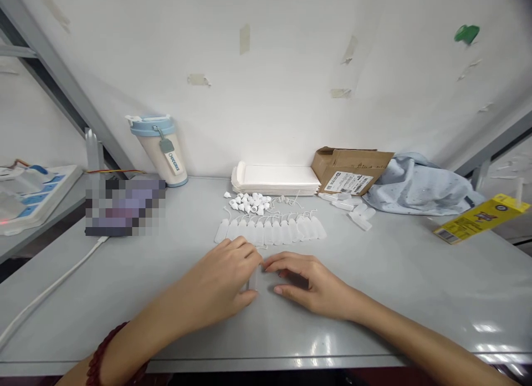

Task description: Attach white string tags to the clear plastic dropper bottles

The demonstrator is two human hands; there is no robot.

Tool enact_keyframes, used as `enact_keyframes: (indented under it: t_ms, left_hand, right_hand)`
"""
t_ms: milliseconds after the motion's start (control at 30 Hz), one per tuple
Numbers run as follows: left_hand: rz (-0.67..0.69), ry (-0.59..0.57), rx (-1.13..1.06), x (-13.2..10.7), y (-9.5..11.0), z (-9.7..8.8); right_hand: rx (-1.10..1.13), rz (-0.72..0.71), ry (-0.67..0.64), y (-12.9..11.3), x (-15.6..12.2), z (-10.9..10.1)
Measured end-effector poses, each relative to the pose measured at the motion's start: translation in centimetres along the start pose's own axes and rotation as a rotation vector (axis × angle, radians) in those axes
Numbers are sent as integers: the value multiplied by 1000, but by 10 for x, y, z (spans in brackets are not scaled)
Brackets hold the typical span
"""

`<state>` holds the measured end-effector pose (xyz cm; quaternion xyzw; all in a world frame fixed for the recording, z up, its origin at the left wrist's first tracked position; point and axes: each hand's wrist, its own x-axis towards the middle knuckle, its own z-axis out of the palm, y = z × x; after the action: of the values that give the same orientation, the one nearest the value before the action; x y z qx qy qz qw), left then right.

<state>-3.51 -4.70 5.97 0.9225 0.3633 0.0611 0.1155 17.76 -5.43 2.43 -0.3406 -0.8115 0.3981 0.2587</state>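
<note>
My left hand (222, 278) and my right hand (310, 283) meet at the middle of the grey table (407, 286), fingertips pinched together on a small clear plastic piece (254, 279). Both hands rest on the table surface. Just beyond them lies a row of several clear plastic pieces with strings (270, 230). Behind that row sits a heap of small white caps (249, 202). A dark red bead bracelet (103, 353) is on my left wrist.
A stack of white trays (276, 180) stands at the wall, a torn cardboard box (351, 169) and blue cloth (419, 185) to its right. A blue-lidded tumbler (160, 148), power strip (29, 195), white cable (54, 286), yellow box (482, 217) and loose clear pieces (353, 209) also lie about.
</note>
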Motion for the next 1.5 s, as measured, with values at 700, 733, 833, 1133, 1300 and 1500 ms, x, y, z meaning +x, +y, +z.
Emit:
enact_keyframes:
  t_ms: [700,733,833,1133,1300,1500]
  left_hand:
    - [23,10,-26,-6,-6,5]
    - [18,11,-27,-6,-6,6]
    - [5,13,-37,-6,-6,6]
    - [-6,137,-161,2,-14,3]
    - [-6,229,-194,12,-20,4]
    - [-164,235,-209,36,-24,1]
  right_hand:
    - [-23,-21,-30,0,0,-1]
    - [-28,-26,-33,0,0,-1]
    - [-46,-50,-44,0,0,-1]
    - [-323,-278,346,21,3,-9]
    - [-528,-280,588,39,7,-41]
    - [-794,-89,825,74,0,-96]
